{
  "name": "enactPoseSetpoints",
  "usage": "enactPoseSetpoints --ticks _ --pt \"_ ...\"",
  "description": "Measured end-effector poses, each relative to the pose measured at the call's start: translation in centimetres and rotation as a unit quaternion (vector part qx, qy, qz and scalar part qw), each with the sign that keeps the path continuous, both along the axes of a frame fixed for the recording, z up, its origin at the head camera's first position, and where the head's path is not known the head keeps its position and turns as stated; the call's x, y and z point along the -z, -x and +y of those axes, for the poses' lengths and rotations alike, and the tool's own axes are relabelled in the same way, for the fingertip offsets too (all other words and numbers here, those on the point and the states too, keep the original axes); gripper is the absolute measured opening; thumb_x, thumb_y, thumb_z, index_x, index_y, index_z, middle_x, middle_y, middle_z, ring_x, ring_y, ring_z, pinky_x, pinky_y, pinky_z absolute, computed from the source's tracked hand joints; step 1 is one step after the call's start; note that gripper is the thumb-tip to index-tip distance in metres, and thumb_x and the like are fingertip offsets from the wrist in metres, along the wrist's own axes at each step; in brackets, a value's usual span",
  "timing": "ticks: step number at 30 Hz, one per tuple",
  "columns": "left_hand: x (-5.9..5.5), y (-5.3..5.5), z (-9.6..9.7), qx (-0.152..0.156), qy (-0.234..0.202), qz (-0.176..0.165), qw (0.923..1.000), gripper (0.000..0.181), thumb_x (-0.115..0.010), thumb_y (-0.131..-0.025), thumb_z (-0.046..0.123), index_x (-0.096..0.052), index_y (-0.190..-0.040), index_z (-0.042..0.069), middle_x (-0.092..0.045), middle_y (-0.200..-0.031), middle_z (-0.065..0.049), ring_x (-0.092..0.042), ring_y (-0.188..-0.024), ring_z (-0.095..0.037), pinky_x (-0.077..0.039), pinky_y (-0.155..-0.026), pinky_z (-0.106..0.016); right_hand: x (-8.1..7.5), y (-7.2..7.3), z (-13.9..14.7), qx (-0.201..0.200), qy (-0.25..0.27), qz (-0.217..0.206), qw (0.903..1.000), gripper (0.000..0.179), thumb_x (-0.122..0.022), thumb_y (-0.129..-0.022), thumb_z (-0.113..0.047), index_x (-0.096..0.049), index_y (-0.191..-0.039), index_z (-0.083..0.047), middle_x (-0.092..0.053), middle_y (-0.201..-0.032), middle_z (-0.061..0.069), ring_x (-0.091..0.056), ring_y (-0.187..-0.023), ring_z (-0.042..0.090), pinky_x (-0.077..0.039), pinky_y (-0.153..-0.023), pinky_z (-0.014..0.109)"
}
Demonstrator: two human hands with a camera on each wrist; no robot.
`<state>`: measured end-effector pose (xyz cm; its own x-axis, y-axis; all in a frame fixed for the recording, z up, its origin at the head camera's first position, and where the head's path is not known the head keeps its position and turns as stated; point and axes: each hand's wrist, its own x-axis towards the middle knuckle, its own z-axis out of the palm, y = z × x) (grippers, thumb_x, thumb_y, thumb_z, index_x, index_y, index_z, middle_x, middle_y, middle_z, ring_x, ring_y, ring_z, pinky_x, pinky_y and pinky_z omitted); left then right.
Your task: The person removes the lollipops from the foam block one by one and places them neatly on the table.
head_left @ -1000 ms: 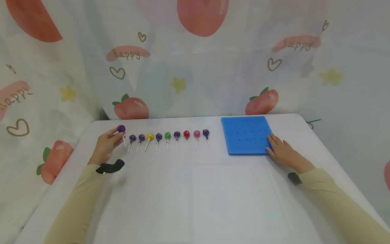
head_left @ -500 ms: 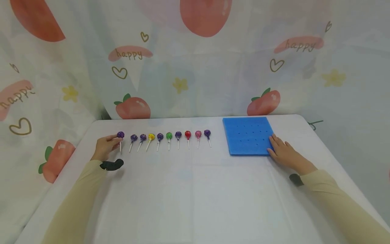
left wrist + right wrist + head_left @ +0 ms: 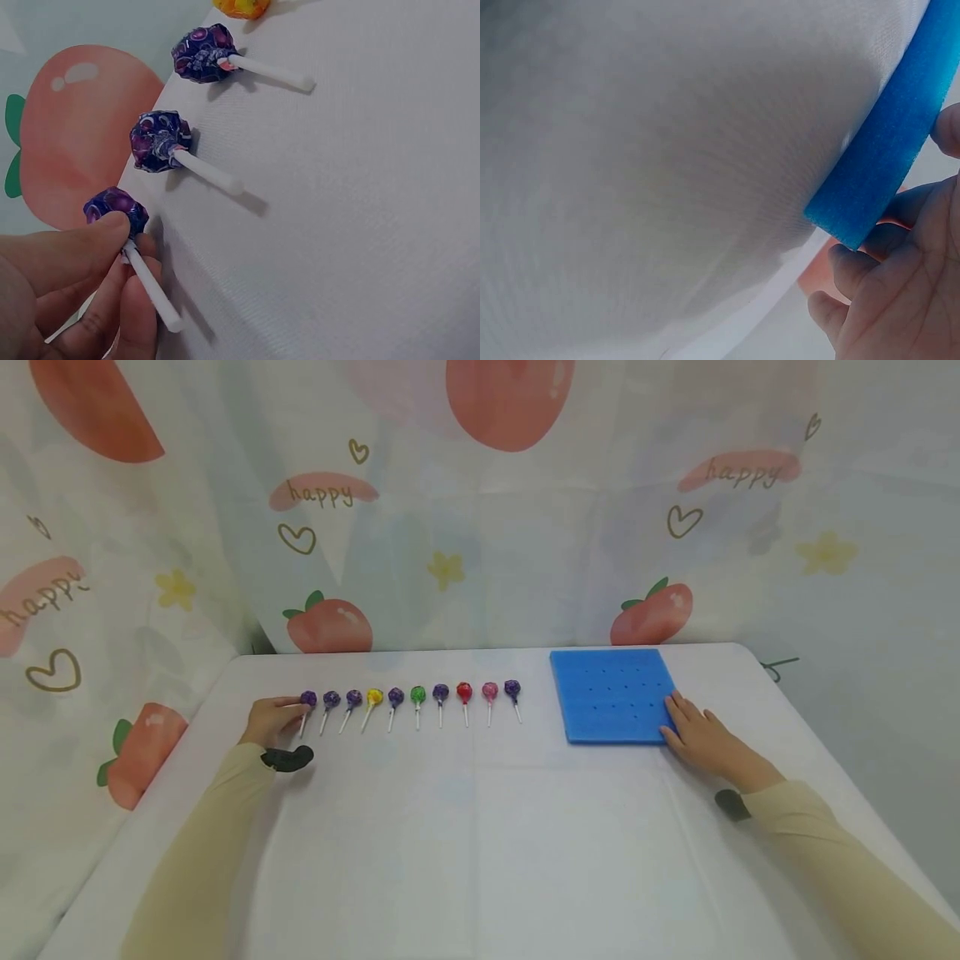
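Observation:
At the left end of a row of lollipops, my left hand (image 3: 272, 720) pinches a purple-wrapped lollipop (image 3: 308, 697) between thumb and fingers. In the left wrist view the thumb presses the lower part of that wrapped head (image 3: 112, 201), and its white stick (image 3: 154, 289) points away from the fingers. Beside it lies another purple lollipop (image 3: 159, 142), apart from the held one. My right hand (image 3: 705, 743) rests on the right edge of a blue foam board (image 3: 611, 697) dotted with small holes. The right wrist view shows fingers against the board's side (image 3: 892, 135).
The row continues rightward with purple lollipops, a yellow one (image 3: 374, 697), a green one (image 3: 417, 694), a red one (image 3: 464, 692) and a pink one (image 3: 490, 691). All lie on a white tablecloth (image 3: 420, 843). A printed curtain (image 3: 480, 560) hangs behind the table.
My left hand has lowered the purple lollipop to the table, then shifted it right, closer to the row's end. The right hand stays on the board.

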<state>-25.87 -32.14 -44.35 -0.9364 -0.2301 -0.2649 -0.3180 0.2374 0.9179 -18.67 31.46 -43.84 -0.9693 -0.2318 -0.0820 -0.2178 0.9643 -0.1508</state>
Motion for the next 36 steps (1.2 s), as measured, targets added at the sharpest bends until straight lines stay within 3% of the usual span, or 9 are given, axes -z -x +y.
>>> enactPoseSetpoints --ticks 4,11,13,18,20,23,27,32,36 --pt "0.3 0.4 -0.1 0.003 0.019 -0.013 0.9997 0.052 -0.063 -0.088 0.008 -0.045 -0.135 -0.006 -0.041 -0.142 -0.024 -0.048 -0.070 0.007 -0.047 -0.062 -0.006 -0.1 -0.1 0.0 -0.002 0.002 0.001 1.0000 0.067 -0.037 -0.100 -0.030 -0.014 -0.141 0.018 -0.012 -0.146 0.040 -0.015 -0.135 0.053 -0.012 -0.109 0.068" --pt "0.4 0.7 -0.2 0.016 0.051 -0.001 0.9986 0.050 -0.064 -0.086 0.008 -0.049 -0.131 -0.008 -0.049 -0.132 -0.022 -0.050 -0.065 0.007 -0.047 -0.061 -0.007 -0.1 -0.1 0.0 -0.001 0.004 -0.002 1.0000 0.066 -0.036 -0.101 -0.030 -0.014 -0.141 0.019 -0.012 -0.146 0.041 -0.015 -0.135 0.053 -0.012 -0.109 0.068" --pt "0.4 0.7 -0.3 0.015 0.051 0.000 0.9986 0.043 -0.069 -0.083 0.010 -0.059 -0.124 -0.003 -0.056 -0.124 -0.020 -0.051 -0.065 0.007 -0.047 -0.061 -0.008 -0.1 -0.1 0.1 -0.001 0.005 -0.004 1.0000 0.067 -0.036 -0.101 -0.030 -0.014 -0.141 0.019 -0.012 -0.146 0.040 -0.014 -0.135 0.053 -0.012 -0.109 0.068" --pt "0.0 0.5 -0.2 0.024 0.069 -0.001 0.9973 0.042 -0.068 -0.084 0.010 -0.059 -0.122 -0.005 -0.057 -0.123 -0.022 -0.052 -0.063 0.008 -0.046 -0.061 -0.008 -0.2 -0.1 0.1 0.000 0.006 -0.006 1.0000 0.067 -0.035 -0.101 -0.031 -0.013 -0.141 0.019 -0.011 -0.146 0.040 -0.014 -0.136 0.053 -0.011 -0.110 0.068" --pt "-0.1 0.4 -0.1 0.032 0.080 0.001 0.9962 0.049 -0.065 -0.086 0.009 -0.050 -0.128 -0.011 -0.057 -0.121 -0.021 -0.052 -0.062 0.008 -0.046 -0.060 -0.007 -0.2 -0.1 0.1 0.000 0.007 -0.006 1.0000 0.067 -0.035 -0.101 -0.030 -0.013 -0.141 0.018 -0.011 -0.146 0.040 -0.014 -0.136 0.053 -0.011 -0.109 0.068" --pt "-0.2 0.4 -0.3 0.032 0.075 0.001 0.9967 0.048 -0.065 -0.086 0.008 -0.051 -0.127 -0.012 -0.062 -0.094 -0.003 -0.054 -0.060 0.007 -0.047 -0.059 -0.009 -0.2 -0.1 0.1 -0.002 0.008 -0.005 1.0000 0.067 -0.036 -0.101 -0.030 -0.013 -0.141 0.018 -0.011 -0.146 0.040 -0.014 -0.136 0.053 -0.011 -0.109 0.068" --pt "-0.1 0.4 -0.5 0.035 0.057 0.002 0.9978 0.048 -0.064 -0.086 0.008 -0.050 -0.128 -0.012 -0.053 -0.071 0.016 -0.055 -0.061 0.006 -0.049 -0.059 -0.010 0.0 0.0 0.3 -0.004 0.006 -0.001 1.0000 0.067 -0.035 -0.101 -0.031 -0.014 -0.141 0.018 -0.012 -0.146 0.040 -0.015 -0.135 0.054 -0.012 -0.109 0.068" --pt "-0.3 0.1 -0.6 0.054 0.034 0.015 0.9978 0.050 -0.062 -0.088 0.006 -0.045 -0.131 -0.014 -0.055 -0.067 0.019 -0.056 -0.062 0.005 -0.051 -0.061 -0.011 0.2 0.1 0.4 -0.004 0.000 0.002 1.0000 0.067 -0.035 -0.101 -0.031 -0.014 -0.141 0.019 -0.012 -0.146 0.041 -0.016 -0.135 0.054 -0.012 -0.109 0.068" --pt "-0.8 -0.5 -1.1 0.074 -0.022 0.014 0.9969 0.052 -0.057 -0.091 0.004 -0.037 -0.135 -0.017 -0.060 -0.069 0.016 -0.060 -0.065 0.003 -0.054 -0.064 -0.013 0.2 0.1 0.3 -0.003 -0.002 0.003 1.0000 0.066 -0.036 -0.101 -0.029 -0.014 -0.140 0.019 -0.013 -0.146 0.041 -0.016 -0.135 0.054 -0.013 -0.109 0.068"
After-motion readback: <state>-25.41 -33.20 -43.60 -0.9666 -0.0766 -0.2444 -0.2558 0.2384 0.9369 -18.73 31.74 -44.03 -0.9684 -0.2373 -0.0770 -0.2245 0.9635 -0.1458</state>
